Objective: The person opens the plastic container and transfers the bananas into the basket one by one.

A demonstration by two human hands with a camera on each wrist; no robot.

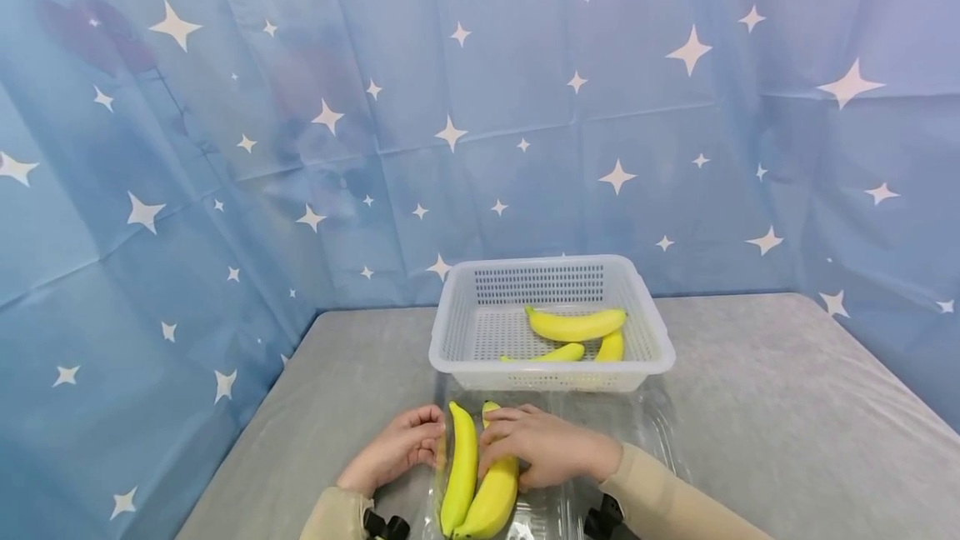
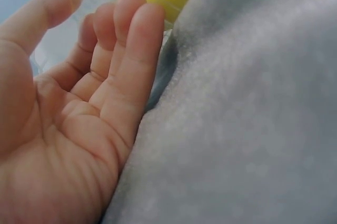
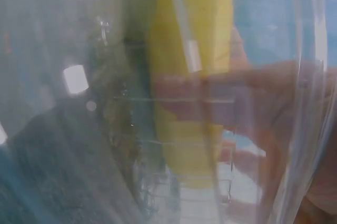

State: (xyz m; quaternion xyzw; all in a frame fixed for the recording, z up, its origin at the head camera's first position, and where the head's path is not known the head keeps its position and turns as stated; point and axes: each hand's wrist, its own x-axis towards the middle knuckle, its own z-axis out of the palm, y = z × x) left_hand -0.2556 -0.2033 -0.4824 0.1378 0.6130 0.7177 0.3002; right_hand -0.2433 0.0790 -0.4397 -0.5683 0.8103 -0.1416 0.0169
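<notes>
Two yellow bananas lie side by side in a clear plastic container [image 1: 542,515] at the front of the table. My right hand [image 1: 551,444] holds the right banana [image 1: 493,500] from above, thumb and fingers on its sides; the right wrist view shows this blurred through clear plastic. Close to the right hand's fingertips is the left banana [image 1: 459,469]. My left hand [image 1: 405,447] stays at the container's left side, palm inward, its fingers loosely bent with nothing in them. In the left wrist view these fingers [image 2: 142,40] are near a yellow banana end.
Behind the container stands a white perforated basket [image 1: 442,348] with a banana [image 1: 576,325] and two more partly hidden by its front wall. A grey cloth [image 1: 757,407] covers the table. A blue star-patterned curtain [image 1: 510,182] hangs along the back and sides.
</notes>
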